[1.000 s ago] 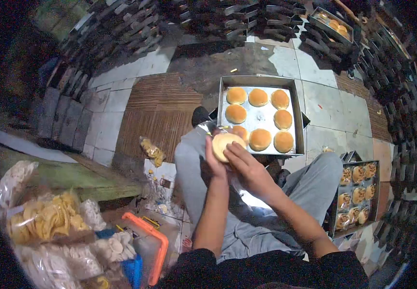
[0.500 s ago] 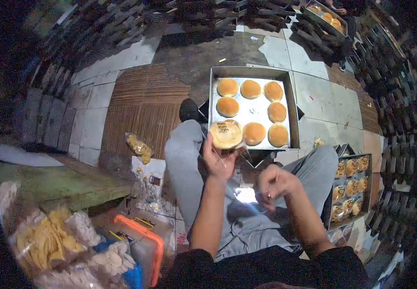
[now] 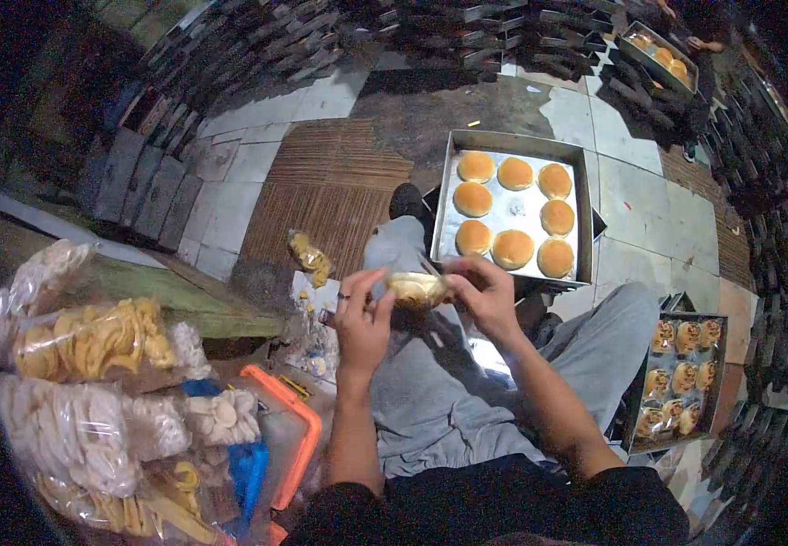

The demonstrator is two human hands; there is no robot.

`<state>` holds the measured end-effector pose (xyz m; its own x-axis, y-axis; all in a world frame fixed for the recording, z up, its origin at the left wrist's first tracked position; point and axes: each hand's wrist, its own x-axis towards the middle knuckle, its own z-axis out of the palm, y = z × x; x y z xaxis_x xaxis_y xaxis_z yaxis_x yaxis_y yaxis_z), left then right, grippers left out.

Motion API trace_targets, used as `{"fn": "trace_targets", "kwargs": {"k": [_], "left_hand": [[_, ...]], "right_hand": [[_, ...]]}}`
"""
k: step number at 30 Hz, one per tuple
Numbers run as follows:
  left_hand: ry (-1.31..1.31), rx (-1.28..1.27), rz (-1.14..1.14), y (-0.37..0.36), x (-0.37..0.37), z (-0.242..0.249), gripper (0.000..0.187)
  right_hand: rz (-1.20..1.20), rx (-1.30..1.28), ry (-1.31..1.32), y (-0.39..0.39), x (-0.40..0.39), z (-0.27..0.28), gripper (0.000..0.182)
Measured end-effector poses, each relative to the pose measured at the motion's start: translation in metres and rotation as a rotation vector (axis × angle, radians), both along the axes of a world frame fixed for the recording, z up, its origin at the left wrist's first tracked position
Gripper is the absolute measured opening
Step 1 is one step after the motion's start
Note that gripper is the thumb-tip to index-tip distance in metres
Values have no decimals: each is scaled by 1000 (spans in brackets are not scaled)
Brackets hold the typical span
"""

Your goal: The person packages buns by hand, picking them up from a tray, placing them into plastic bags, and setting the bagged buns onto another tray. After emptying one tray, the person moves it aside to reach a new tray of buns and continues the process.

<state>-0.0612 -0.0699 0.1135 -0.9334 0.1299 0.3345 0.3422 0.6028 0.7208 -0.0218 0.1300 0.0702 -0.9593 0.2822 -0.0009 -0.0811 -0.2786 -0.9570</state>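
Note:
A round bun in clear wrap (image 3: 415,289) is held up between both hands above my lap. My left hand (image 3: 364,314) grips its left side, with a ring on one finger. The fingers of my right hand (image 3: 487,296) pinch the wrap at its right end. Just beyond my hands is a metal tray (image 3: 581,209) of several golden buns (image 3: 515,247), unwrapped, with a bare spot around its middle. To the right, a second tray (image 3: 631,414) holds several wrapped buns with dark markings (image 3: 684,378).
Bags of yellow (image 3: 102,338) and pale (image 3: 75,428) items are piled at the left, beside an orange-rimmed box (image 3: 298,437) and a green bench (image 3: 203,296). A small bag (image 3: 310,258) lies on the floor. At the upper right, a person's hand (image 3: 705,45) is near another bun tray (image 3: 691,88).
My right hand has come up to the bun's wrap, and the bun has been tilted from its face-up pose. The view has shifted left, showing more of the bags.

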Motion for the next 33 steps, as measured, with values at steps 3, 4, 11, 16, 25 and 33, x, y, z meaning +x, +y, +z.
{"fn": "trace_targets", "kwargs": {"k": [3,4,11,16,25,33], "left_hand": [[-15,105,-83,5,-18,-4,24],[-23,113,-87,1,-22,-5,24],[-583,718,-314,-14,-11,29,17],[101,398,-272,4,-16,44,12],[-356,546,-141,-19,0,0,17],[-31,115,2,7,-31,12,19]], "right_hand": [[-3,186,88,-6,-13,14,13],[-24,409,149,-5,-14,22,13],[-151,769,385,-2,16,101,18],[-261,850,481,-5,19,109,21],[-50,179,-1,17,11,8,13],[116,-86,-261,24,-55,-21,16]]}}
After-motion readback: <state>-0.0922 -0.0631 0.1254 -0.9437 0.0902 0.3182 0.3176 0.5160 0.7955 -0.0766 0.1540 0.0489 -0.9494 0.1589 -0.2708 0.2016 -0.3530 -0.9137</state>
